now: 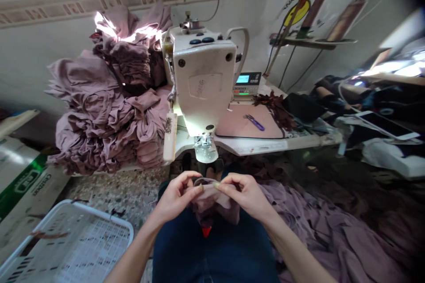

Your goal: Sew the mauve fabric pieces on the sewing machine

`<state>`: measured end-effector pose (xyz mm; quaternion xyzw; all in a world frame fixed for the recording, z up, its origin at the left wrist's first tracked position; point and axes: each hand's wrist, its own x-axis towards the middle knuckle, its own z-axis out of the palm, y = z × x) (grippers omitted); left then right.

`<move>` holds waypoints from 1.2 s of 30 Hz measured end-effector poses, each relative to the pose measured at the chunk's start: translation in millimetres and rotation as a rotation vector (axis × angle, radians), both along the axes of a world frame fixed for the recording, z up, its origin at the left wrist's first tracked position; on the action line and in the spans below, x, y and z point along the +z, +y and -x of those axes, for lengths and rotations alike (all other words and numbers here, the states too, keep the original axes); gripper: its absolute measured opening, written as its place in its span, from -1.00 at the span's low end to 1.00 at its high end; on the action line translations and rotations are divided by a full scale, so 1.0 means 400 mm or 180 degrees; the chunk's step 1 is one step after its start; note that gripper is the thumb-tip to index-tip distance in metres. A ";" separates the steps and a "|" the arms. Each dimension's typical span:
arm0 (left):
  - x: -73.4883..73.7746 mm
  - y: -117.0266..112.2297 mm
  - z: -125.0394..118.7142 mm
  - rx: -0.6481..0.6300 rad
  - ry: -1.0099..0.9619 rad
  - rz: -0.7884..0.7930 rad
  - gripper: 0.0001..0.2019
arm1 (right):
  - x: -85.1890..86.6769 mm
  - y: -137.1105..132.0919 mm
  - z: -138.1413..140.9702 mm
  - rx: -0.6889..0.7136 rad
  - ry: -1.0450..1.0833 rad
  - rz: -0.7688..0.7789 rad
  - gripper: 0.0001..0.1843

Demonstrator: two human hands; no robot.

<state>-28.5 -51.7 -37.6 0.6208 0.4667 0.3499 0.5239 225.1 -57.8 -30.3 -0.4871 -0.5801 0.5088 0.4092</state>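
Over my lap, a thin mauve piece of fabric [215, 203] is stretched by its upper edge between both hands. My left hand [181, 192] is closed, with thumb and fingers pinching the left end of that edge. The right end is pinched in my right hand [241, 190]. Below them the cloth hangs in loose folds, and a small red tip [206, 231] shows under it. Just beyond my hands stands a white sewing machine [204, 79]; the fabric is apart from its needle plate [206, 154].
Piled mauve fabric [96, 115] stands left of the machine. Purple thread snips [254, 122] lie on a pink mat [232, 124]. A white plastic basket [128, 225] is on the floor at left. More mauve cloth [325, 230] spreads at right, below a phone [387, 124].
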 end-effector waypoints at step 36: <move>0.111 0.205 -0.092 0.0807 -0.0584 -0.0555 -0.59 | 0.045 0.198 -0.001 -0.1228 0.0429 -0.0721 -0.67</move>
